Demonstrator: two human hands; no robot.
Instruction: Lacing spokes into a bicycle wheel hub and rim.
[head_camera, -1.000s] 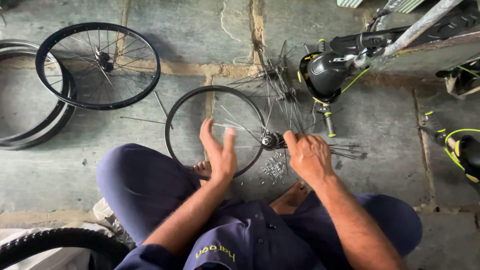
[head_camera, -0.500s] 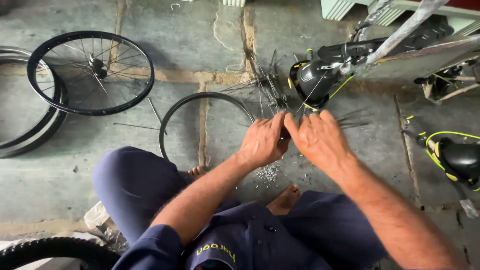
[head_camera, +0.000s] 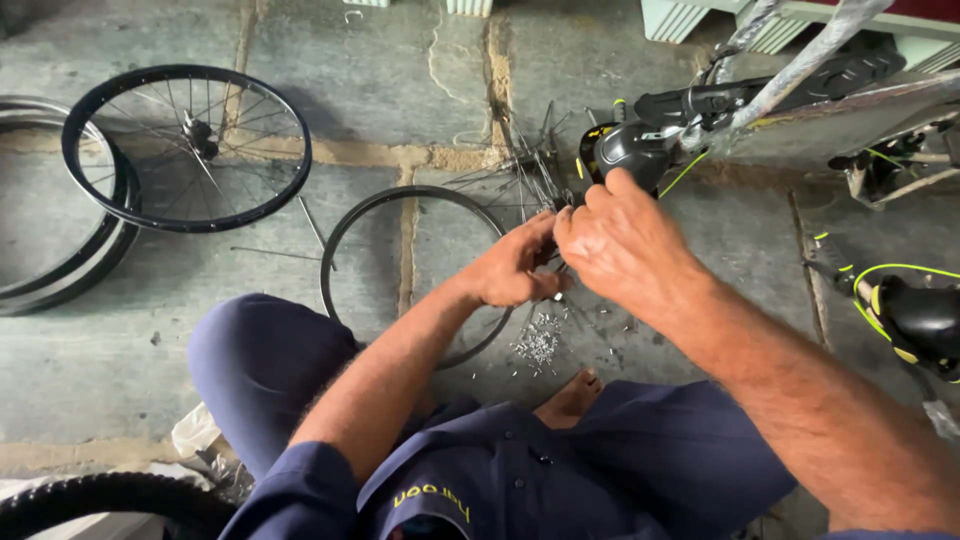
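Note:
My left hand (head_camera: 515, 268) and my right hand (head_camera: 620, 245) are pressed together, fingers curled around a wheel hub that they mostly hide. A fan of loose metal spokes (head_camera: 525, 175) sticks out from it beyond my knuckles. Under my hands a bare black rim (head_camera: 400, 192) lies flat on the stone floor. Beside the rim, just in front of my bare foot (head_camera: 570, 395), is a small pile of silver spoke nipples (head_camera: 540, 345).
A complete spoked wheel (head_camera: 197, 133) lies at the far left, beside stacked tyres (head_camera: 60, 280). Another tyre (head_camera: 110, 495) is at my left knee. A bicycle with a black saddle (head_camera: 630, 150) stands behind my hands; a second saddle (head_camera: 925, 320) is at right.
My left hand was open over the rim a second ago. It has since closed and joined the right hand at the hub, and both hands have lifted slightly toward the spokes.

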